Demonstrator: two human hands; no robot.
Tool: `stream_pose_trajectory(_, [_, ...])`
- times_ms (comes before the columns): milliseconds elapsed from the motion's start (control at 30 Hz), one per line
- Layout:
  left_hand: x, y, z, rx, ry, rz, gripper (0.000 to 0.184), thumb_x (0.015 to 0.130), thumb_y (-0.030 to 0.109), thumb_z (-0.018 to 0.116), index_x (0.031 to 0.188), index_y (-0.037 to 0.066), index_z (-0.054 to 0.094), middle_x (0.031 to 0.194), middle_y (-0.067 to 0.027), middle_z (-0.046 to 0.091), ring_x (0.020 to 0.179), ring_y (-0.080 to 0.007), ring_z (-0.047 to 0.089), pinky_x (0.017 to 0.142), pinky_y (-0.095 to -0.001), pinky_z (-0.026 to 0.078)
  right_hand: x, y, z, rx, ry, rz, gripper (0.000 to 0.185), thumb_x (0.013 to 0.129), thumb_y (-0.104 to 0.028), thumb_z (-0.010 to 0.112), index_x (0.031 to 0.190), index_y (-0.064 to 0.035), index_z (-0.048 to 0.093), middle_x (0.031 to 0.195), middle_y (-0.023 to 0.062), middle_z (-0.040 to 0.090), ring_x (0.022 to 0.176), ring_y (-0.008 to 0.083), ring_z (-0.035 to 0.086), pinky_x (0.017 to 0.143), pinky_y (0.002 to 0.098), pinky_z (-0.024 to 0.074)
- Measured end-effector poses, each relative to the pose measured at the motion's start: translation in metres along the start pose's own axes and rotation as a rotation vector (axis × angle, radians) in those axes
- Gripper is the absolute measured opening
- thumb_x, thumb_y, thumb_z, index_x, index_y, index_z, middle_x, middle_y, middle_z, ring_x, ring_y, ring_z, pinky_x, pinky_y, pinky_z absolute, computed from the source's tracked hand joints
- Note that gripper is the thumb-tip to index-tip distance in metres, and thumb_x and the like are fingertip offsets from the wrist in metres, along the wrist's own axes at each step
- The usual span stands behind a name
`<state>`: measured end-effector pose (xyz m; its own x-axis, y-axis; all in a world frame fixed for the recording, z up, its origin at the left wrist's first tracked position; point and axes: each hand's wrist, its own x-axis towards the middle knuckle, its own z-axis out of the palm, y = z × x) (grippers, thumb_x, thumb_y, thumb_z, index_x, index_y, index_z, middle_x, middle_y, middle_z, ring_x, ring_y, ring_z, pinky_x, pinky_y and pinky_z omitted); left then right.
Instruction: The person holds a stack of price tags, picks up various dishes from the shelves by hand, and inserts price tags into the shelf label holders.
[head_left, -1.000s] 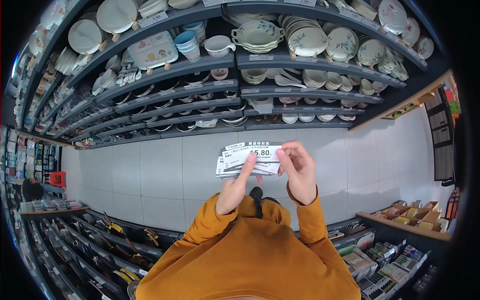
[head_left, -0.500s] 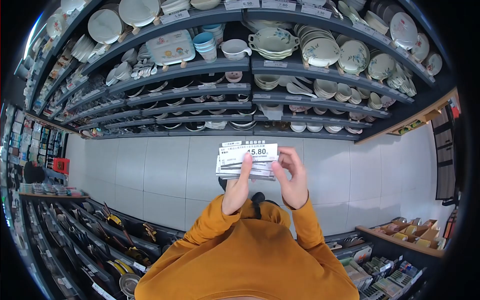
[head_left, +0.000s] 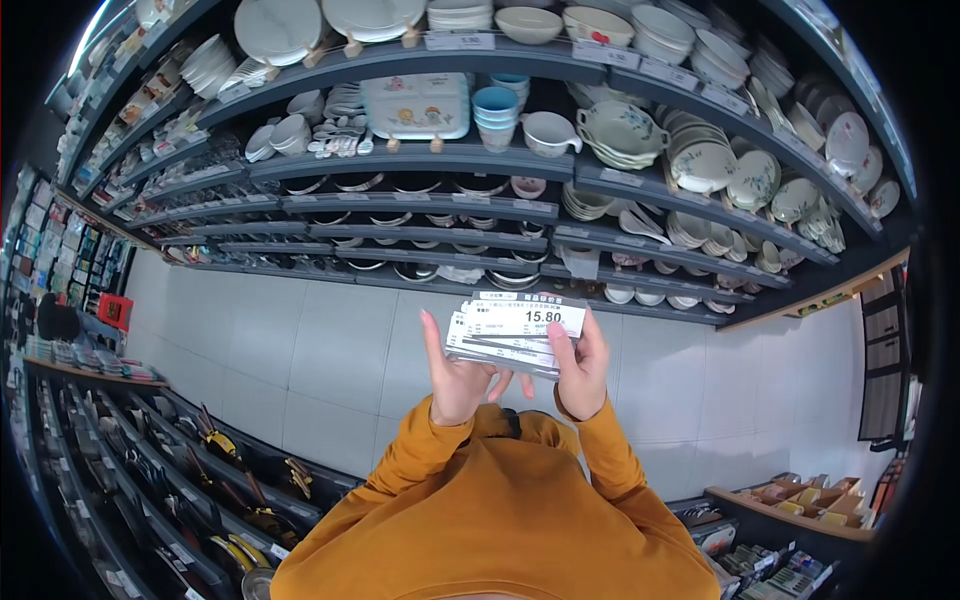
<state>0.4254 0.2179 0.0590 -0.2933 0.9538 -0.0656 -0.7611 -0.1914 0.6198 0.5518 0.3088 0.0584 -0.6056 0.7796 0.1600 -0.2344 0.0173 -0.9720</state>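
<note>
A fanned stack of white price tags (head_left: 512, 333) lies in front of my chest, the top one printed 15.80 in bold black. My right hand (head_left: 583, 368) grips its right end, thumb pressed on the top tag and the fingers behind. At the left end is my left hand (head_left: 457, 382), open, its thumb pointing up and away from the tags. Fingers show just under the stack's lower edge; whether they touch it from below I cannot tell.
Ahead, dark shelves hold white plates (head_left: 278, 32), blue cups (head_left: 496, 108), a cartoon-patterned tray (head_left: 416, 108) and flower-patterned bowls (head_left: 620, 132). Pale floor tiles (head_left: 330, 360) run between these and the racks behind me. A red box (head_left: 115, 312) stands at the far left.
My left thumb has lifted off the tags and swung left, opening that hand. My right thumb now presses on the top tag. The tags are fanned wider, and the view has shifted left.
</note>
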Motion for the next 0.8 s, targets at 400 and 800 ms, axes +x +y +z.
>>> stream_pose_trajectory(400, [0.000, 0.134, -0.110, 0.225, 0.012, -0.059, 0.080, 0.096, 0.062, 0.008, 0.122, -0.002, 0.049, 0.100, -0.0168, 0.067, 0.061, -0.0279, 0.064, 0.041, -0.0249, 0.042, 0.070, 0.045, 0.152, -0.072, -0.025, -0.054, 0.023, 0.098, -0.013, 0.050, 0.113, 0.0046, 0.055, 0.100, 0.0091, 0.064, 0.087, 0.0103, 0.059, 0.075, 0.0245, 0.0476])
stream_pose_trajectory(800, [0.010, 0.168, -0.138, 0.305, -0.113, 0.028, 0.029, 0.098, 0.012, 0.049, 0.123, -0.003, 0.047, 0.096, -0.0118, 0.064, 0.068, -0.0184, 0.067, 0.053, -0.0265, 0.050, 0.095, 0.049, 0.197, -0.067, 0.014, -0.017, 0.022, 0.097, -0.010, 0.051, 0.114, 0.0041, 0.054, 0.101, 0.0079, 0.064, 0.090, 0.0096, 0.058, 0.078, 0.0245, 0.0469])
